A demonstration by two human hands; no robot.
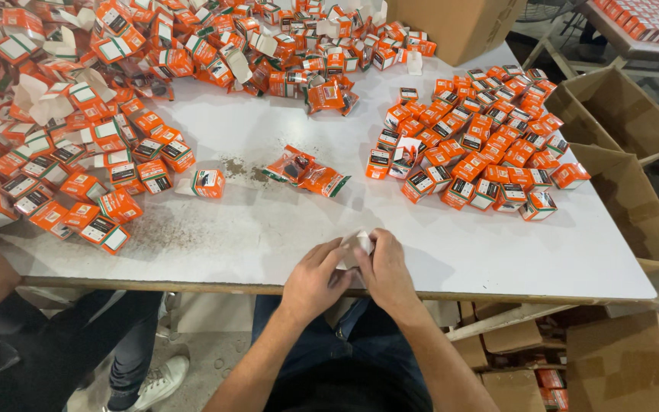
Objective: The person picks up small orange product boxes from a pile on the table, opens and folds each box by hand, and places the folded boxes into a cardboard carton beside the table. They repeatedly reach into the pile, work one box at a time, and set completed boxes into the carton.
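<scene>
We hold the carton [355, 246] between both hands at the counter's [268, 244] near edge, left grip [316, 276] and right grip [385, 271] clenched on it equally near.

— Where are the hands?
— Both meet at the table [497, 259] near edge. The left hand [313, 281] curls inward; the right hand [387, 273] presses against it, fingers bent.
— And the forearms?
— Bare, angling up from below that edge.
</scene>
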